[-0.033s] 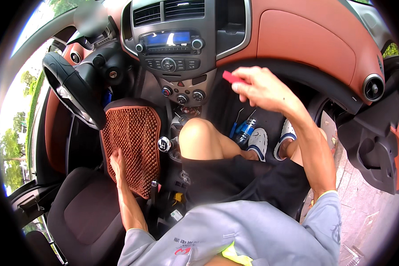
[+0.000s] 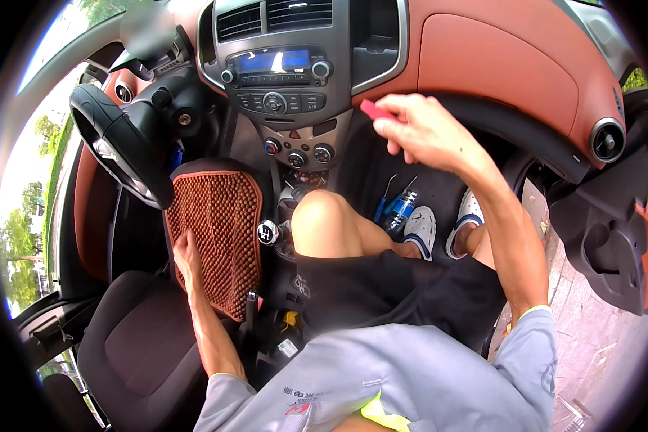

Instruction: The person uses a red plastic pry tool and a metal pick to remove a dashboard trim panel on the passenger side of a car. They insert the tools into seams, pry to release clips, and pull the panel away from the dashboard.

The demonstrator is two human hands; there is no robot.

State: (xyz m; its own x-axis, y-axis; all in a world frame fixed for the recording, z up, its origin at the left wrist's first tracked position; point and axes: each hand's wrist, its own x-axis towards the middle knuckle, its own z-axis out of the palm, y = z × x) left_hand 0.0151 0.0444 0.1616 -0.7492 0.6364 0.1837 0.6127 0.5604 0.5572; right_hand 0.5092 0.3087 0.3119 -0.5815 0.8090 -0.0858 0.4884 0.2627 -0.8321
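Note:
My right hand (image 2: 417, 129) is raised in front of the lower dash, right of the centre console. Between its thumb and fingers sticks out a small flat red piece (image 2: 373, 110), its other end hidden by the grip. My left hand (image 2: 186, 252) hovers over or rests on the left edge of the brown beaded seat cover (image 2: 219, 223) on the driver's seat. Its fingers are curled, and what they hold, if anything, cannot be made out. The centre console (image 2: 277, 72), with its radio and dials, stands ahead.
A steering wheel (image 2: 115, 147) is at the left, and a gear knob (image 2: 268, 232) stands beside my knee. Near my shoes (image 2: 419, 232) lie a water bottle (image 2: 399, 214) and blue-handled hook tools (image 2: 380, 209). The passenger door (image 2: 601, 230) hangs open on the right.
My right hand with the red piece has risen slightly toward the dash. My left hand has shifted a little up and left over the seat cover.

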